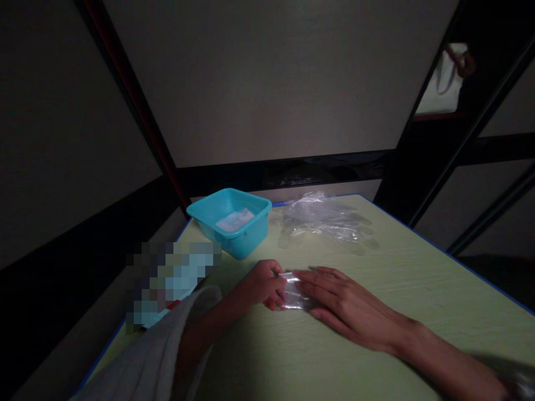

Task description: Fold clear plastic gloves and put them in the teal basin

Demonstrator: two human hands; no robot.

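My left hand (267,285) is closed, pinching the left edge of a folded piece of clear plastic film (293,292) low over the table. My right hand (343,303) lies with fingers stretched out, the fingertips resting on the film's right side. Beyond my hands is a loose, crinkled pile of clear plastic gloves (324,217), with rounded finger ends showing at its edge. At the back left stands a turquoise plastic basket (254,236). Inside it lies a flat, whitish folded plastic piece (234,220).
The pale green table (418,312) has a blue edge. At its left side is a light-blue item (179,287), mostly blurred out by pixelation. Cabinet panels (284,83) rise right behind the table. A white bag (445,83) sits on a shelf at the upper right.
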